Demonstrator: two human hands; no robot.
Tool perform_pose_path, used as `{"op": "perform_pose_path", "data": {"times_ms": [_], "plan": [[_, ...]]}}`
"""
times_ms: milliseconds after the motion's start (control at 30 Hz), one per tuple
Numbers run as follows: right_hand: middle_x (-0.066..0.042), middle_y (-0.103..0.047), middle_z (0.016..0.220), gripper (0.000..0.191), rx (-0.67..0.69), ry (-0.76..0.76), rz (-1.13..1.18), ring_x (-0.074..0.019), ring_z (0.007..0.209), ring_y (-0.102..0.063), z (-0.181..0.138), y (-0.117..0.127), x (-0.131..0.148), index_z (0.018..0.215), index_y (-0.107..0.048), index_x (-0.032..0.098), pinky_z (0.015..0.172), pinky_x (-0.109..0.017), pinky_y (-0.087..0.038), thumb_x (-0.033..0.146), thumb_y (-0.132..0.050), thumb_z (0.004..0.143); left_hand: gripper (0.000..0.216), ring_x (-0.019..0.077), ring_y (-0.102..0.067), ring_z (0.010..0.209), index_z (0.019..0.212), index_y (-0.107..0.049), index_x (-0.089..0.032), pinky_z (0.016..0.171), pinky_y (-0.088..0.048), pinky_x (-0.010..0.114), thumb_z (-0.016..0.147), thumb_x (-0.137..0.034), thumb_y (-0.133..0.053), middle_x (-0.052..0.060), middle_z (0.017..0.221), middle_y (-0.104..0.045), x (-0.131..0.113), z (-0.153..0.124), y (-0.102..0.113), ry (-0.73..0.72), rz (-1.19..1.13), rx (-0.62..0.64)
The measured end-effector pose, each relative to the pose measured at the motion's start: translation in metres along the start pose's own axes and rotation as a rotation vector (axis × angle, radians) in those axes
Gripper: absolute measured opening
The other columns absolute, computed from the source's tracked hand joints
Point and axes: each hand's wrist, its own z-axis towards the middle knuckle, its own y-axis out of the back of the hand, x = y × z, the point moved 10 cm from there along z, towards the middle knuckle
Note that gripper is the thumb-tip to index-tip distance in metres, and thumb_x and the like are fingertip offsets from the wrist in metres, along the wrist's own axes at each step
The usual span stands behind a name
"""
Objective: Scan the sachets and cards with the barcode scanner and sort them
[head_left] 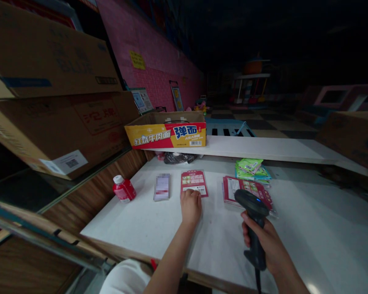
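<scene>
My right hand [268,241] is wrapped round the handle of a black barcode scanner [253,208], whose head with a small blue light points toward a stack of red packets [247,190]. My left hand [190,206] rests on the white counter [309,220], fingers curled, touching the near edge of a single red packet [194,183] with a barcode. A phone [162,186] lies flat just left of that packet.
A small red bottle with a white cap [123,190] lies at the counter's left edge. Green packets [251,168] sit behind the red stack. A yellow-red open carton [167,130] stands on a raised shelf, a black bag [179,157] beneath it. Big cardboard boxes [55,102] are stacked at left.
</scene>
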Motion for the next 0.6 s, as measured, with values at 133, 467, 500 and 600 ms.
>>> {"op": "perform_pose_path", "data": {"times_ms": [133, 467, 500, 600], "plan": [[0.005, -0.057, 0.053, 0.043, -0.019, -0.002, 0.002, -0.0100, 0.040, -0.048, 0.001, 0.012, -0.001, 0.083, -0.059, 0.018, 0.038, -0.022, -0.040, 0.050, -0.080, 0.064, 0.036, 0.0373, -0.038, 0.135, 0.118, -0.067, -0.026, 0.111, -0.025, 0.053, 0.083, -0.029, -0.059, 0.015, 0.136, -0.055, -0.002, 0.004, -0.030, -0.031, 0.062, 0.156], [0.005, -0.057, 0.053, 0.046, -0.079, -0.113, 0.199, -0.0083, 0.041, -0.047, 0.007, 0.043, -0.013, 0.085, -0.060, 0.018, 0.038, -0.020, -0.039, 0.046, -0.085, 0.059, 0.042, 0.0360, -0.030, 0.140, 0.131, -0.058, -0.030, 0.114, -0.022, 0.052, 0.092, -0.040, -0.046, 0.011, 0.148, -0.042, 0.037, 0.025, -0.032, -0.034, 0.322, 0.237], [0.005, -0.057, 0.053, 0.046, -0.082, -0.113, 0.209, -0.0082, 0.041, -0.047, 0.007, 0.045, -0.014, 0.086, -0.060, 0.018, 0.038, -0.020, -0.039, 0.046, -0.085, 0.059, 0.042, 0.0356, -0.030, 0.140, 0.132, -0.057, -0.030, 0.113, -0.022, 0.052, 0.092, -0.040, -0.046, 0.010, 0.149, -0.042, 0.036, 0.025, -0.031, -0.049, 0.344, 0.234], [0.005, -0.058, 0.054, 0.044, -0.078, -0.108, 0.217, -0.0080, 0.042, -0.048, 0.009, 0.050, -0.016, 0.087, -0.061, 0.018, 0.040, -0.020, -0.039, 0.045, -0.084, 0.062, 0.042, 0.0345, -0.032, 0.139, 0.130, -0.059, -0.023, 0.113, -0.026, 0.051, 0.092, -0.035, -0.046, 0.013, 0.146, -0.044, 0.029, 0.026, -0.028, -0.091, 0.363, 0.176]]}}
